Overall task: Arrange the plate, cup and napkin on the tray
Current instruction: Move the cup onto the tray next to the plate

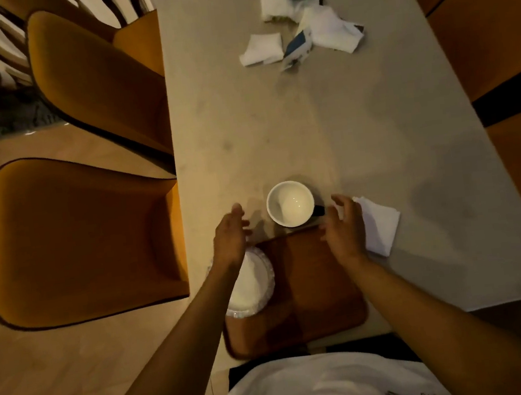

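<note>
Head view, our shirt (310, 386): white cloth at the bottom edge, nearest to us, with small dark print at its right side.
Tray (315, 288): smooth brown wood, rectangular with rounded corners, lying at the near end of the table; its long axis runs away from us.
Plate (251, 284): white, round, with a scalloped rim; it sits on the tray's left side and hangs a little over that edge, partly covered by our left forearm.
Left hand (229, 236): bare and holding nothing, fingers spread, over the table just left of the cup and not touching it.
Right hand (343, 226): also bare and holding nothing, fingers loosely parted, over the tray's far right corner, close to the cup's handle.
Napkin (381, 225): white, folded into a soft rough square, flat on the table just right of the tray, partly behind our right hand.
Cup (290, 203): glossy white inside, round, upright and empty, on the table just past the tray's far edge; its dark handle points right, towards our right hand.
Table (325, 118): pale matte top, long, stretching away from us.
Crumpled papers (301, 23): white pieces with dark blue patches, scattered at the far end.
Chairs (88, 236): two mustard, curved shells with dark edging, left of the table.
</note>
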`<state>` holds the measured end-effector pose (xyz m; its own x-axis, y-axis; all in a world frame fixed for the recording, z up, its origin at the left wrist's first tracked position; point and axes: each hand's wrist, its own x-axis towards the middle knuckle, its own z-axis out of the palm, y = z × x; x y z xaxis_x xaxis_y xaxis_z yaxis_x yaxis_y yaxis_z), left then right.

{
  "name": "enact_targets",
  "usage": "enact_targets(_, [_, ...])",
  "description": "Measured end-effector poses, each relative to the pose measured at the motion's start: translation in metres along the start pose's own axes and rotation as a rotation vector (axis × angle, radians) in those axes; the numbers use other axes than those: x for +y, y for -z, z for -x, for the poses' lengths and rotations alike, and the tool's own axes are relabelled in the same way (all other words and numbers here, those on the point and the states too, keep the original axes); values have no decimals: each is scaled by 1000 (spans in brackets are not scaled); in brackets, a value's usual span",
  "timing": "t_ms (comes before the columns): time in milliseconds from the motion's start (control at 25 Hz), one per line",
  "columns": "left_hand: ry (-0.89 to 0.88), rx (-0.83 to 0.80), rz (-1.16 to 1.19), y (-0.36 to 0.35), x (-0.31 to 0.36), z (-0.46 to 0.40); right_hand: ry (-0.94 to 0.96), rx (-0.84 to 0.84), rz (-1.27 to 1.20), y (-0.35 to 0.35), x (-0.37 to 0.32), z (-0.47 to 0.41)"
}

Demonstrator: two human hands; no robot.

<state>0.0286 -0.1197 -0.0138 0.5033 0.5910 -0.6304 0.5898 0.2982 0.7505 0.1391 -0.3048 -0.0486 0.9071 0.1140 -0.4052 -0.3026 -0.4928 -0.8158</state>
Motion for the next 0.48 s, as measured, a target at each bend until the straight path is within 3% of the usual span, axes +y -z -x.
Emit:
enact_targets(80, [170, -151, 241, -26, 25, -9, -65, -185, -61, 2, -9, -19])
enact_targets(200, [265, -226, 303, -45, 39, -17, -216, -392, -139, -6, -21, -31])
enact_targets(320, [297, -222, 315, -57, 40, -22, -318, -460, -176, -9, -22, -34])
enact_targets(480, [310, -179, 336, -62, 43, -19, -283, -511, -202, -5, -24, -34])
